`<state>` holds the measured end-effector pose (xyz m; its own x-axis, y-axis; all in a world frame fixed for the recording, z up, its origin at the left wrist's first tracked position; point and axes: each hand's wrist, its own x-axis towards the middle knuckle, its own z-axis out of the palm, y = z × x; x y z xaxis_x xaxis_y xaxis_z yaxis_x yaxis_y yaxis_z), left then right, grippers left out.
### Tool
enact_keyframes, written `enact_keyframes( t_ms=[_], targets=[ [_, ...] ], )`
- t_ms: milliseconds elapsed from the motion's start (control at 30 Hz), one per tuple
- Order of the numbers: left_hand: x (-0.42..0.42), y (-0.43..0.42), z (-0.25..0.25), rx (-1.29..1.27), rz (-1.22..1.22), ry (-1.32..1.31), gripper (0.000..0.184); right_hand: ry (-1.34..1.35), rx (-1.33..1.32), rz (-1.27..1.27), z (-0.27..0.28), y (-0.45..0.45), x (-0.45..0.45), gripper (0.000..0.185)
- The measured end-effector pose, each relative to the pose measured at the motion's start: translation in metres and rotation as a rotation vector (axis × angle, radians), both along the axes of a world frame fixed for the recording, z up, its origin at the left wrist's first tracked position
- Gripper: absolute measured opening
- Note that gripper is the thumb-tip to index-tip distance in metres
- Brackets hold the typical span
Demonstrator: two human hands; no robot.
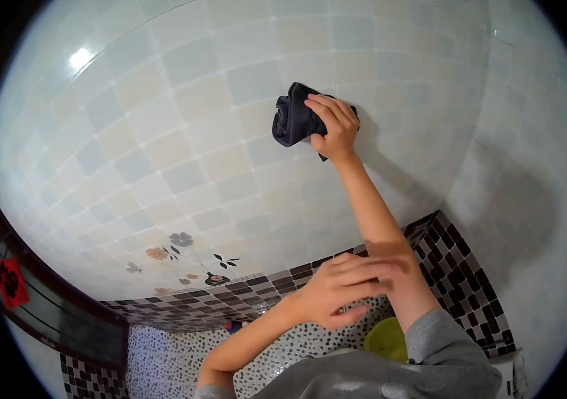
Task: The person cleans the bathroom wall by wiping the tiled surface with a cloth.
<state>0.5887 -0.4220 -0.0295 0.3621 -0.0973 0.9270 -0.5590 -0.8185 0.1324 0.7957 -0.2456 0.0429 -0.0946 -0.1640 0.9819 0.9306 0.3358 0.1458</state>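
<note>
High on the tiled wall (197, 120), my right hand (338, 126) presses a folded dark cloth (300, 116) against the pale checkered tiles. Its fingers curve over the cloth's right part, and a loose corner hangs below. My left hand (346, 289) is held in front of my right forearm, with fingers stretched out and nothing in them. Whether its fingertips touch the forearm, I cannot tell.
Below, the speckled floor (157, 352) holds a green basin (386, 339), partly hidden by my body. A dark-framed door (57, 312) with a red paper decoration (10, 282) is at left. Brown mosaic tiles (459, 279) line the lower walls, and another wall (536, 166) closes the right.
</note>
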Motion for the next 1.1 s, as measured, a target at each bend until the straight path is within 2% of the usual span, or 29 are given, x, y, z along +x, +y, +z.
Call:
enact_keyframes(
  t_ms=[67,133,167,233,333,400,467,533,600,800,967,1100],
  targets=[
    [0.018,-0.011,-0.004,0.007,-0.025,-0.116,0.019,-0.008,-0.021,-0.002,0.001,-0.002,0.001,0.054],
    [0.01,-0.008,-0.014,0.148,-0.06,0.059,0.017,-0.012,-0.03,-0.01,0.002,-0.003,0.003,0.053],
    [-0.012,0.003,-0.019,0.273,-0.072,0.278,0.016,-0.013,-0.029,-0.01,0.002,-0.002,0.004,0.053],
    [-0.024,0.024,-0.03,0.308,-0.027,0.434,0.012,-0.012,-0.026,-0.01,0.0,-0.002,0.002,0.053],
    [-0.018,0.069,-0.027,0.059,0.272,0.219,0.007,-0.01,-0.011,-0.002,0.002,0.001,0.002,0.052],
    [-0.019,0.112,-0.015,0.065,0.537,0.153,0.002,-0.017,-0.021,-0.004,0.001,-0.001,0.003,0.053],
    [-0.024,0.146,0.001,0.074,0.858,0.167,0.021,-0.025,-0.013,-0.01,0.001,0.001,0.005,0.053],
    [-0.023,0.181,0.016,0.229,1.113,0.048,0.041,-0.015,-0.028,-0.004,0.001,-0.002,0.003,0.053],
    [-0.024,0.208,0.034,0.224,1.198,0.012,0.06,-0.025,-0.032,0.004,0.001,-0.002,0.003,0.054],
    [-0.006,0.232,0.103,0.391,1.41,-0.019,0.068,-0.059,-0.019,-0.016,0.004,-0.003,0.005,0.055],
    [0.0,0.255,0.097,0.403,1.466,-0.051,0.066,-0.155,-0.088,-0.011,0.016,-0.012,0.02,0.054],
    [0.003,0.26,0.097,0.449,1.506,-0.082,0.067,0.197,0.027,0.013,0.068,-0.004,0.019,0.055]
  ],
)
